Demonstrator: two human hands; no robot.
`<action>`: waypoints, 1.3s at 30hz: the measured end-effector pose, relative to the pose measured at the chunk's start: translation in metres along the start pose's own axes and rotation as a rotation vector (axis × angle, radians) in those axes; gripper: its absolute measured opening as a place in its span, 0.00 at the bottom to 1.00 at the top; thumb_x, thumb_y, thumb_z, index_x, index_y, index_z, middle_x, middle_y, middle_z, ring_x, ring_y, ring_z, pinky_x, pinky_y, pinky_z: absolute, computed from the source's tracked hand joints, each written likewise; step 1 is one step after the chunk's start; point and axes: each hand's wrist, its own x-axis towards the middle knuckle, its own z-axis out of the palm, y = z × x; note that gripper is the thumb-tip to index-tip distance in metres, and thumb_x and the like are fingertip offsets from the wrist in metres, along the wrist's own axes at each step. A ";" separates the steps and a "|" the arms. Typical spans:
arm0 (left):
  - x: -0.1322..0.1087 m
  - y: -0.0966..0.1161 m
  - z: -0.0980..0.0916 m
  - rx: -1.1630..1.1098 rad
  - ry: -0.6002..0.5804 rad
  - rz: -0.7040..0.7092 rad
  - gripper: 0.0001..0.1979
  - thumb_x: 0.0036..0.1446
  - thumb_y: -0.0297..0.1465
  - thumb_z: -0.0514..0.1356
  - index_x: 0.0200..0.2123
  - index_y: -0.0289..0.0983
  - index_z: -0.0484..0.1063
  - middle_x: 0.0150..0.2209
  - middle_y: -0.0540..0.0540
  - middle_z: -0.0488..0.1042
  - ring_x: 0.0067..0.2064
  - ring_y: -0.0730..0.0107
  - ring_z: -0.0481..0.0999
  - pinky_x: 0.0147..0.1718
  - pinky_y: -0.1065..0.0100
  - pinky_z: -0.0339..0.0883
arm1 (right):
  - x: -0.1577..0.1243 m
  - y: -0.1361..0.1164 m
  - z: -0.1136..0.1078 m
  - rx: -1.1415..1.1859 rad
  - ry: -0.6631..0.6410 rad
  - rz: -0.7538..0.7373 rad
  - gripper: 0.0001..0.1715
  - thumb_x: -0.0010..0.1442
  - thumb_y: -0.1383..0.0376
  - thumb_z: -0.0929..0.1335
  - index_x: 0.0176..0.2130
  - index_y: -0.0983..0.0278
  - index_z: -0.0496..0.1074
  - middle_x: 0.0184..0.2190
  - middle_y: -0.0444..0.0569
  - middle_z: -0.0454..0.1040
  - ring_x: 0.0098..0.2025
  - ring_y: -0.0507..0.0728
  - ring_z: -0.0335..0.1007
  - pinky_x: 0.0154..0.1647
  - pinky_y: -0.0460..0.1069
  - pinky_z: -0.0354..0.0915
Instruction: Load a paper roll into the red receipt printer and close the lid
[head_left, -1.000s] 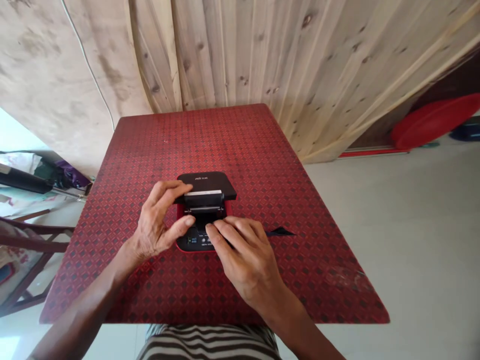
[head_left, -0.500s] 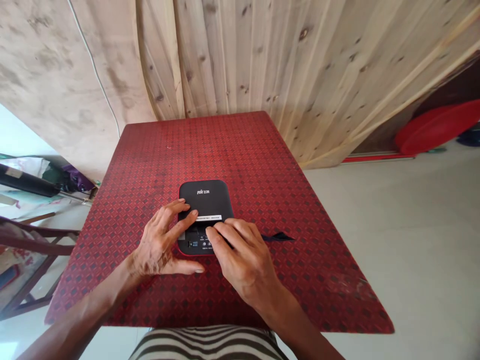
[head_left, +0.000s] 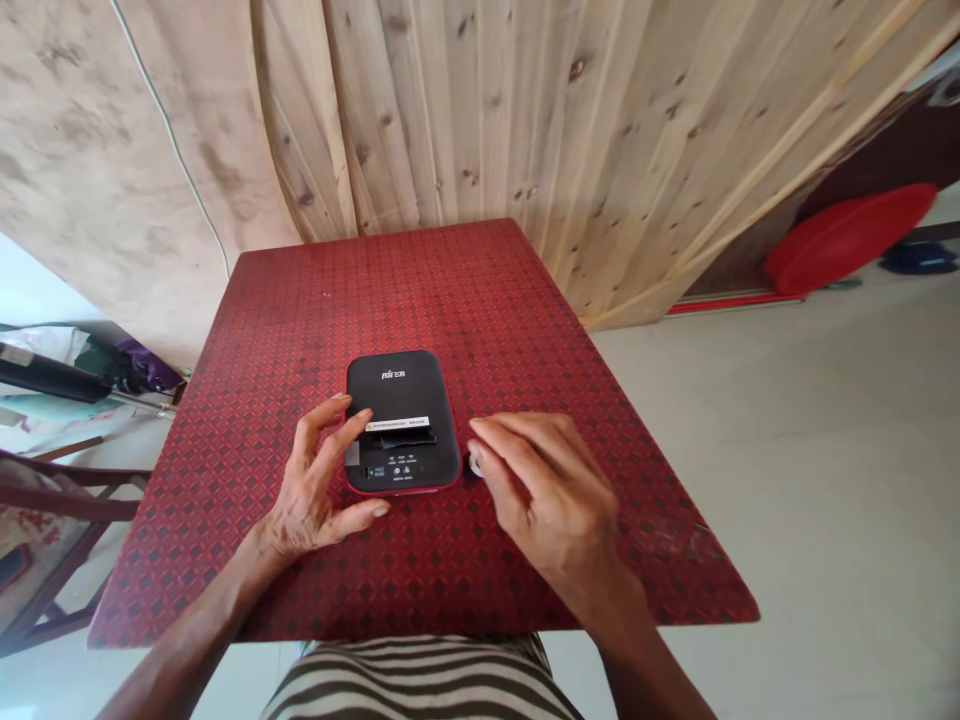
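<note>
A flat black device with rounded corners and a red rim [head_left: 397, 395] lies on the table, with white lettering, printed icons and a white label strip [head_left: 409, 424]. Below the label, a dark flap or strip [head_left: 409, 438] stands slightly raised from its surface. My left hand [head_left: 319, 480] rests at the device's left side, fingers spread, index fingertip by the label and thumb near the front edge. To the right of the device, my right hand [head_left: 551, 480] is pinched at a small round whitish piece [head_left: 475, 464], mostly hidden by the fingers.
The table has a red patterned cover [head_left: 360, 290] and stands against a wooden plank wall [head_left: 465, 120]. A wooden chair [head_left: 67, 510] is at the left. On the floor at the right leans a large red round object [head_left: 847, 240].
My right hand has moved off the device to the right. The dark strip by the label now shows, and the black strip formerly right of the device is no longer visible.
</note>
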 end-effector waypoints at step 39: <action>-0.025 0.011 0.021 -0.072 0.263 -0.120 0.20 0.64 0.38 0.68 0.56 0.37 0.72 0.51 0.38 0.76 0.50 0.59 0.80 0.46 0.59 0.80 | -0.001 0.048 0.009 -0.004 0.048 0.172 0.08 0.71 0.71 0.69 0.46 0.61 0.78 0.38 0.48 0.83 0.38 0.54 0.81 0.42 0.48 0.77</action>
